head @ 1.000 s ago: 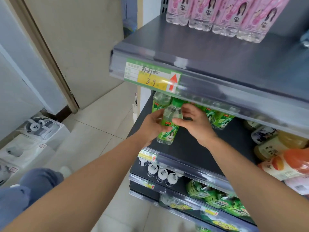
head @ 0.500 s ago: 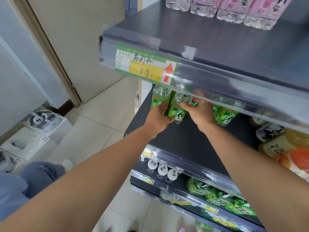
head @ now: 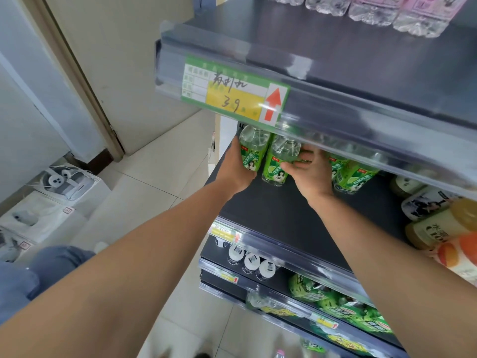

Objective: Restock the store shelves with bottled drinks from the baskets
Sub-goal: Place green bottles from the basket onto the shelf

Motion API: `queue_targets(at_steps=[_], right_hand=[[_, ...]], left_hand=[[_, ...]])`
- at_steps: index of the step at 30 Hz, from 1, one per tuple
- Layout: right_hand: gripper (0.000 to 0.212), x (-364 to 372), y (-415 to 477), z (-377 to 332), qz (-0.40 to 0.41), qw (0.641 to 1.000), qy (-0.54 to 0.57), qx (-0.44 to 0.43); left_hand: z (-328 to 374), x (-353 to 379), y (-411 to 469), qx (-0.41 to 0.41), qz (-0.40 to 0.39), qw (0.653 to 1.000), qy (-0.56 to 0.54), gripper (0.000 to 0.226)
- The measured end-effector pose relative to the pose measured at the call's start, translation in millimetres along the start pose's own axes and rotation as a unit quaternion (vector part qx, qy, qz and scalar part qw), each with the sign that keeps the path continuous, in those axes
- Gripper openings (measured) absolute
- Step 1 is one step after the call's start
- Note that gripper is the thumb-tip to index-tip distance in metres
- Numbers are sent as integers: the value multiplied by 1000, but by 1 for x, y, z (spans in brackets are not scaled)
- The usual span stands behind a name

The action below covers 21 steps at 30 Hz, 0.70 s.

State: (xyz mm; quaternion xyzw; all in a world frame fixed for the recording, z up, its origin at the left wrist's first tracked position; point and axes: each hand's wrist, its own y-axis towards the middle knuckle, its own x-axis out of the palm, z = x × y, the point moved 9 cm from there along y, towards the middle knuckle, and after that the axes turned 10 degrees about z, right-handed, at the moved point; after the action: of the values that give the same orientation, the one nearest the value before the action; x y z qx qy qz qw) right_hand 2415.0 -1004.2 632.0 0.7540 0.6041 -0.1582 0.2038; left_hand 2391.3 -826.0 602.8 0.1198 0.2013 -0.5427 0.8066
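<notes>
Dark shelf [head: 278, 210] | left hand [head: 236, 171] cups corner bottle [head: 251, 151]; right hand [head: 312, 171] grips neighbouring bottle [head: 277, 164]

Dark grey shelf unit, several tiers.

Top shelf [head: 335, 47]: pink-labelled clear bottles [head: 402, 11] are stood at the back; a green-and-yellow price tag [head: 235, 95] is clipped to the front rail.

Middle shelf [head: 284, 218]: green-labelled bottles [head: 276, 164] are stood upright at the rear left; pale and orange bottles [head: 438, 228] are laid at the right.

Lower shelves: white-capped bottles [head: 251, 260] and green packs [head: 335, 303] are held.

Tiled floor [head: 154, 182]: white boxes [head: 72, 187] are set by the wall.
</notes>
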Motion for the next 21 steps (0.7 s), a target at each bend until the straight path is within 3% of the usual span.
queue_targets(at_steps=[3, 9, 21], right_hand=[[38, 0, 0, 1, 7, 1000, 8, 7], [39, 0, 2, 2, 24, 999, 35, 14], [27, 7, 5, 11, 30, 999, 18, 24]], left_hand=[[-4, 1, 4, -8, -7, 1000, 27, 58], [-2, -12, 15, -13, 86, 995, 47, 21], [4, -10, 23, 3, 81, 996, 38, 19]])
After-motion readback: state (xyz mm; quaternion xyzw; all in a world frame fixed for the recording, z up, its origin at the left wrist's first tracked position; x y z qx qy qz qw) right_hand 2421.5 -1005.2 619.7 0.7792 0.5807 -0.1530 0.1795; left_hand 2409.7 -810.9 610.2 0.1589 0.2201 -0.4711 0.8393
